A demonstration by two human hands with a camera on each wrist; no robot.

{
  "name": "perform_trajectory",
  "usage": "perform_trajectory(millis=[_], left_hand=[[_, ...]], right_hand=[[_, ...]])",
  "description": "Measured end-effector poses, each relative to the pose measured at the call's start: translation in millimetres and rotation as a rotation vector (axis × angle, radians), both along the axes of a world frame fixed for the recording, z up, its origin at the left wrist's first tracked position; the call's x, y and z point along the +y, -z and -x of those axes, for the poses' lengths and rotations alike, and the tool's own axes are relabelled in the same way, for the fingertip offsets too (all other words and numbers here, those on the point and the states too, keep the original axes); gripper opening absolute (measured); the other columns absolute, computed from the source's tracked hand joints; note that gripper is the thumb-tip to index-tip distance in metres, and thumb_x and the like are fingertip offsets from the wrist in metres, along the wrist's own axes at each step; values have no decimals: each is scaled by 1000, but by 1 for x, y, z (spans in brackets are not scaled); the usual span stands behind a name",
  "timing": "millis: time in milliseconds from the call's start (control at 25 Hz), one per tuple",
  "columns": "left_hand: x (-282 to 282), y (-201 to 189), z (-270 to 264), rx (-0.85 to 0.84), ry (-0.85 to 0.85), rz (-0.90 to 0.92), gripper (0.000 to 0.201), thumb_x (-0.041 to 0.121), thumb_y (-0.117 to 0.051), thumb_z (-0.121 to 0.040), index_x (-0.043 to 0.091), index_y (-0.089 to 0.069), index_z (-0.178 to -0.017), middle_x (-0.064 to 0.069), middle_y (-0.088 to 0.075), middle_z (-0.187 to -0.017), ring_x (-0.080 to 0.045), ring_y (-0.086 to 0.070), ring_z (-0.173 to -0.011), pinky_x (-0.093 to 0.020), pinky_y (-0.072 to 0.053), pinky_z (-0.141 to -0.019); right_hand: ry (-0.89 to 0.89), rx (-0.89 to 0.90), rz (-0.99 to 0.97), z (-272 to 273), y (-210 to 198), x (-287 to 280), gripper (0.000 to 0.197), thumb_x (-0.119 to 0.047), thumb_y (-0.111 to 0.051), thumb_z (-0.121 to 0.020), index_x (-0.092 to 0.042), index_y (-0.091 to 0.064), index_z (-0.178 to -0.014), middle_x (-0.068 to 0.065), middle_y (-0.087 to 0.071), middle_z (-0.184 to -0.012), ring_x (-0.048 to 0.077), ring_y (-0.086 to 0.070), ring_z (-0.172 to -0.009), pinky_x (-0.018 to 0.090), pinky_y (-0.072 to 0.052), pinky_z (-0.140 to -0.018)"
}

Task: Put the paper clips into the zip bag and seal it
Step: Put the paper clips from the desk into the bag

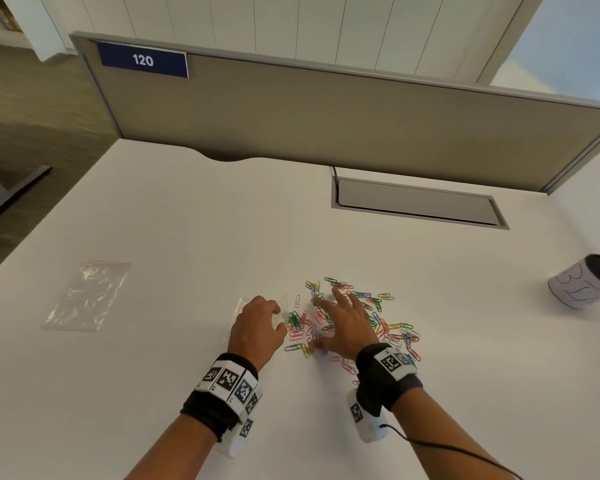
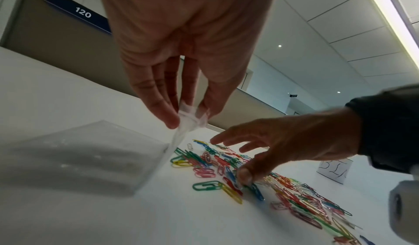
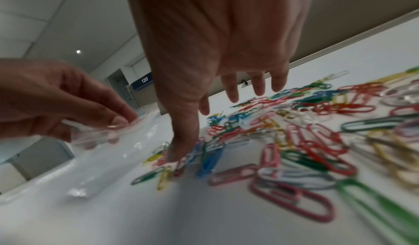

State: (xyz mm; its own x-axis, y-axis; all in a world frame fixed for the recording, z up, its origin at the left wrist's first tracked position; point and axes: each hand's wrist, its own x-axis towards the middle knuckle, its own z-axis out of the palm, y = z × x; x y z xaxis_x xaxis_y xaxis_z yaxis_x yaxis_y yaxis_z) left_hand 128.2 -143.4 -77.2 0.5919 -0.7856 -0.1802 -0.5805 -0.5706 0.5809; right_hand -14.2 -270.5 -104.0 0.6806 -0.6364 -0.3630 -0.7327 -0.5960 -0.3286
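A heap of coloured paper clips (image 1: pixel 394 329) (image 2: pixel 301 200) (image 3: pixel 317 141) lies spread on the white table (image 1: pixel 205 220). A clear zip bag (image 2: pixel 79 159) (image 3: pixel 108 159) lies flat just left of the heap. My left hand (image 1: pixel 279 318) (image 2: pixel 190 118) pinches the bag's edge nearest the clips between thumb and fingers and lifts it slightly. My right hand (image 1: pixel 323 320) (image 3: pixel 204 125) hovers over the heap with fingers spread. Its thumb tip (image 2: pixel 244 175) touches the clips by the bag's lifted edge. In the head view, most of the bag is hidden under the left hand.
A second clear zip bag (image 1: pixel 87 296) lies flat at the table's left. A white cup with a dark rim (image 1: pixel 582 285) lies on its side at the right. A grey cable hatch (image 1: pixel 416 202) sits at the back, before a partition with a "120" sign (image 1: pixel 142 59).
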Motion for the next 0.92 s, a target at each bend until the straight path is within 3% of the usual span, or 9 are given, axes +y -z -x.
perform_trajectory(millis=[120,240,360,480,600,760,880,920], left_hand=[[-4,6,4,57,-11,21,31,20,-72,-80,12,-66,-110,-7,-65,-111,-24,-64,-95,-36,-55,-84],[-5,10,7,81,-22,33,34,18,-75,-79,13,-64,-110,-6,-67,-111,-25,-65,-95,-37,-56,-85],[-6,11,7,106,-34,48,33,15,-76,-78,13,-65,-109,-6,-68,-109,-22,-65,-85,-32,-56,-80],[-8,12,7,132,-59,64,31,13,-77,-76,13,-67,-106,-6,-69,-105,-19,-62,-77,-27,-54,-75],[-9,13,7,156,-68,57,37,13,-78,-76,13,-66,-110,-7,-69,-108,-23,-67,-84,-32,-57,-79],[-9,13,8,155,-54,52,42,14,-79,-75,15,-64,-114,-8,-69,-111,-25,-69,-89,-38,-59,-82],[-8,12,10,153,-42,55,42,14,-79,-74,15,-63,-113,-7,-69,-110,-25,-69,-88,-40,-60,-80],[-8,11,10,146,-38,54,43,14,-79,-74,15,-62,-113,-7,-69,-110,-25,-69,-89,-40,-60,-80]], right_hand=[[-93,69,34,1,2,-4,87,-51,-76,-69,-38,-31,-142,4,-24,-156,38,-19,-140,55,-33,-109],[-80,-39,78,-3,2,-2,54,-31,-72,-80,-30,-53,-131,6,-47,-136,31,-37,-125,44,-44,-96],[-54,-109,103,-5,4,0,30,-13,-67,-85,-18,-65,-115,9,-60,-114,29,-52,-106,39,-50,-84],[-68,-97,165,-7,1,2,18,-3,-61,-86,-9,-64,-102,12,-64,-99,29,-59,-90,36,-51,-73],[-60,-103,209,-9,-3,5,15,4,-54,-85,-6,-61,-93,14,-66,-88,28,-57,-75,32,-43,-62],[176,-292,63,-1,-2,1,19,4,-55,-82,-10,-67,-90,11,-72,-85,27,-67,-78,30,-55,-69],[415,-500,-152,6,-10,-1,13,3,-68,-79,-8,-69,-87,5,-71,-81,16,-66,-73,12,-51,-66],[470,-577,-236,8,-13,1,12,1,-71,-78,-6,-69,-86,6,-72,-81,15,-67,-72,11,-51,-65]])
